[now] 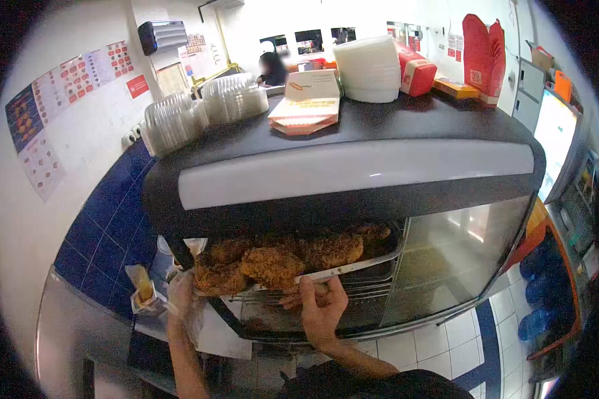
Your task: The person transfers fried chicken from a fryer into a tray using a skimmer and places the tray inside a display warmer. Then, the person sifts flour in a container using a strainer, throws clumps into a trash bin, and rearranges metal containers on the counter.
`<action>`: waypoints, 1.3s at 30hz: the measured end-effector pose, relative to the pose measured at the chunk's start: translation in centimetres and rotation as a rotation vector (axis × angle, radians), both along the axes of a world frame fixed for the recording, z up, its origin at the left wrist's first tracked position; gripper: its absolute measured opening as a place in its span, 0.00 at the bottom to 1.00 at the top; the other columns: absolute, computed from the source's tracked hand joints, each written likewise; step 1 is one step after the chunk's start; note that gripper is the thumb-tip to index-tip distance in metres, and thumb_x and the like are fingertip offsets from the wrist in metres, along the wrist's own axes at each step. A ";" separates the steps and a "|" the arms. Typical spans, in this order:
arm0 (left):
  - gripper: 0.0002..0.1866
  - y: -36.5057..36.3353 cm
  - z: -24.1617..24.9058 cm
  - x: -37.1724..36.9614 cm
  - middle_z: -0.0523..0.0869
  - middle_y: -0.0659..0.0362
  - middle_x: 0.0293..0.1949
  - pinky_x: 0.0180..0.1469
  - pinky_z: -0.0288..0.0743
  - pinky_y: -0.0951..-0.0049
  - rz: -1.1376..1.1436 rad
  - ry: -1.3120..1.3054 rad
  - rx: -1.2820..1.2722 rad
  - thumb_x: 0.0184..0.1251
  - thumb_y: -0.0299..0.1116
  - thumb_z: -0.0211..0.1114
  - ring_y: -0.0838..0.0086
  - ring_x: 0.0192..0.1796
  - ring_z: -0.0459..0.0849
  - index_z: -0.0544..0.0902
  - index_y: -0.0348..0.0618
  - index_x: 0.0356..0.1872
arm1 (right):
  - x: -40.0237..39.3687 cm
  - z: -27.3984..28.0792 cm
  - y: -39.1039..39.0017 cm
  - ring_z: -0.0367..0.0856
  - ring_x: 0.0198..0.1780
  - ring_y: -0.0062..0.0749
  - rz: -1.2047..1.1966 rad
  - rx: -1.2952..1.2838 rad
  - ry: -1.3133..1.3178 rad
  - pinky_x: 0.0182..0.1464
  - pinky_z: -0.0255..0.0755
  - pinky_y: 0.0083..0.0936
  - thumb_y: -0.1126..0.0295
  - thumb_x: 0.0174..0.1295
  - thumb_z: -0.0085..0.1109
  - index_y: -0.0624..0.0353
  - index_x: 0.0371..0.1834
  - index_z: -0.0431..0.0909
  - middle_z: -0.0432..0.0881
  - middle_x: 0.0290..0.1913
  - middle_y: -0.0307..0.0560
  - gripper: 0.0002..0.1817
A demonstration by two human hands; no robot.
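Observation:
A metal tray heaped with brown breaded fried chicken sits in the opening of a dark heated display cabinet, partly inside it. My right hand grips the tray's front rim, thumb on top and fingers underneath. At the tray's left end, my left hand is closed around the corner beside the chicken. It seems to wear a thin clear plastic glove. Below the tray runs a wire rack. The back of the tray is hidden in the cabinet's shadow.
On the cabinet top stand clear plastic lids, flat cardboard boxes, stacked white containers and red oven mitts. A sliding glass panel covers the cabinet's right side. Another person is in the background.

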State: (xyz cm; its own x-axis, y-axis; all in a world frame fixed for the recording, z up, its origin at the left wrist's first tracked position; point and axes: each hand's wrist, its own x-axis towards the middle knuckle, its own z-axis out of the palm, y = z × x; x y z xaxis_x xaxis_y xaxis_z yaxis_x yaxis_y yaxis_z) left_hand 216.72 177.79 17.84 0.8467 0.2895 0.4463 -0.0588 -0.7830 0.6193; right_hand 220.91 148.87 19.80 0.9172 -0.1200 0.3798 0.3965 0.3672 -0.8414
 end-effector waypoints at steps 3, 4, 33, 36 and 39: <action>0.15 0.0 -0.6 -1.0 0.82 0.51 0.33 0.38 0.75 0.65 -0.007 0.005 -0.057 0.56 0.34 0.62 0.57 0.36 0.81 0.78 0.38 0.44 | -0.8 -0.3 -1.2 0.82 0.21 0.33 0.047 0.001 0.023 0.23 0.80 0.31 0.72 0.69 0.50 0.70 0.37 0.70 0.82 0.26 0.56 0.09; 0.16 -0.2 -1.3 -1.3 0.81 0.51 0.32 0.38 0.74 0.65 -0.001 -0.015 -0.105 0.55 0.34 0.62 0.56 0.37 0.81 0.78 0.38 0.44 | -0.7 -0.6 -1.6 0.82 0.22 0.33 0.023 -0.055 0.005 0.23 0.80 0.31 0.72 0.69 0.50 0.70 0.36 0.70 0.82 0.26 0.57 0.09; 0.22 -3.2 7.8 -2.6 0.82 0.55 0.50 0.58 0.70 0.67 0.121 0.345 -0.491 0.65 0.46 0.57 0.66 0.50 0.80 0.81 0.38 0.51 | -10.7 0.2 -6.4 0.85 0.26 0.39 0.277 -0.198 0.170 0.29 0.83 0.40 0.67 0.67 0.54 0.75 0.29 0.79 0.83 0.26 0.60 0.17; 0.24 -0.5 4.4 -3.2 0.83 0.56 0.50 0.59 0.69 0.68 -0.058 0.311 -0.354 0.65 0.50 0.57 0.67 0.51 0.80 0.83 0.39 0.48 | -10.5 0.3 -7.4 0.86 0.26 0.40 0.362 -0.232 0.214 0.27 0.83 0.40 0.66 0.67 0.55 0.75 0.30 0.79 0.83 0.26 0.59 0.18; 0.24 -5.4 5.8 -8.4 0.85 0.55 0.45 0.57 0.70 0.70 -0.021 0.245 -0.652 0.60 0.48 0.65 0.68 0.49 0.81 0.83 0.35 0.45 | -11.5 -1.0 -8.9 0.83 0.28 0.39 0.354 -0.199 0.137 0.29 0.81 0.39 0.66 0.67 0.54 0.73 0.33 0.77 0.81 0.29 0.58 0.16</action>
State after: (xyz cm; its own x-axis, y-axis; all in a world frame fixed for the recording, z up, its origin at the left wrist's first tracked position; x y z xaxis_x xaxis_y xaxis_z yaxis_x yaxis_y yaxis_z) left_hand 208.35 172.42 23.67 0.9090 0.4163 -0.0180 0.1321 -0.2471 0.9599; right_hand 209.40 140.02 18.75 0.9322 0.2747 0.2358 0.1551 0.2854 -0.9458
